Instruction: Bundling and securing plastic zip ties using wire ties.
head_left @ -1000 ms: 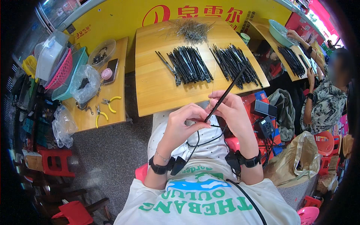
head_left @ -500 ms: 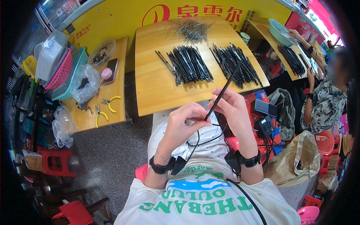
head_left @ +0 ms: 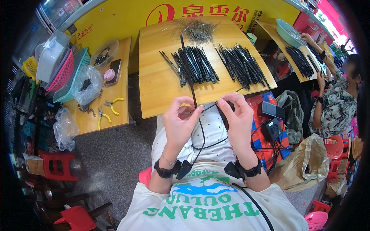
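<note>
My left hand (head_left: 178,122) is closed, pinching a long thin black strip (head_left: 187,69) that stands up from the fingers over the table. In my right hand (head_left: 238,115), also closed, the thumb and fingers pinch a thin black length (head_left: 209,107) that runs across to the left hand. Whether it belongs to the same strip, I cannot tell. On the table ahead lie a left pile of black strips (head_left: 200,65) and a right pile of black strips (head_left: 244,65). Behind them is a heap of fine wires (head_left: 198,30).
Yellow-handled pliers (head_left: 113,106), a plastic bag (head_left: 88,84) and a phone (head_left: 114,71) sit on the left side table. Stacked baskets (head_left: 61,73) stand beside it. Black cords (head_left: 210,145) hang across my lap. At right, a co-worker (head_left: 335,100) sits by another table.
The strip has swung from leaning right to upright over the left pile. My hands have moved apart, the left one slightly left, and a thin black length now spans between them.
</note>
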`<state>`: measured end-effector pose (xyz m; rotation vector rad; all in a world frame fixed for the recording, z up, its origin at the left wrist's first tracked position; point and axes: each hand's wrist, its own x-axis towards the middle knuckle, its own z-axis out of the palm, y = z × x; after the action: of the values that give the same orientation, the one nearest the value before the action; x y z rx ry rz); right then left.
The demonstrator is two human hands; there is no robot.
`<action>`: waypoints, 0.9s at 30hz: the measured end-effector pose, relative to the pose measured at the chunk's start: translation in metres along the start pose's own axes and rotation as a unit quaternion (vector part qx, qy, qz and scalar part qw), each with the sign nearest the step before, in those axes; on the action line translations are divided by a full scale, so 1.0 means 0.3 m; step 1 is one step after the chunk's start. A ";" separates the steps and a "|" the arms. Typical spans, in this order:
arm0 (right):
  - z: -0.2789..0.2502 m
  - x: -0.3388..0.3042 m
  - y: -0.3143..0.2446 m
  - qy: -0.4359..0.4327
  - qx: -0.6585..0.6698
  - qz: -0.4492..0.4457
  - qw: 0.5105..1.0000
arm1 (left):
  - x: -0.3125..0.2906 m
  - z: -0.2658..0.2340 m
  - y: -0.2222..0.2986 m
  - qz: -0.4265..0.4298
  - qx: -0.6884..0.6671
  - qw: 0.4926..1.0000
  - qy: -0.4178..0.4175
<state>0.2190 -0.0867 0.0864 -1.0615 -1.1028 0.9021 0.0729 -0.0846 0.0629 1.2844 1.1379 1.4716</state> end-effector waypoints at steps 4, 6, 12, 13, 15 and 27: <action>-0.034 0.028 0.025 0.002 -0.003 -0.008 1.000 | -0.006 0.016 0.003 -0.004 -0.011 1.000 -0.013; -0.036 0.033 0.020 0.001 -0.024 -0.024 0.999 | -0.005 0.018 -0.004 -0.010 -0.007 1.000 -0.020; -0.036 0.038 0.009 0.010 -0.013 -0.028 0.999 | -0.001 0.017 -0.003 -0.058 0.021 0.994 -0.091; -0.031 0.039 0.004 0.006 0.018 -0.024 1.000 | 0.000 0.016 -0.003 -0.064 0.001 0.992 -0.106; -0.027 0.042 0.004 0.002 0.050 -0.020 0.999 | -0.002 0.017 -0.007 -0.070 -0.019 0.990 -0.121; -0.016 0.041 -0.023 0.004 0.118 0.005 0.993 | -0.010 0.024 -0.005 -0.115 -0.077 0.980 -0.143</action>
<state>0.2269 -0.0778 0.0954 -0.8760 -0.9583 1.0075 0.0804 -0.0866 0.0612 1.1697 0.9291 1.1398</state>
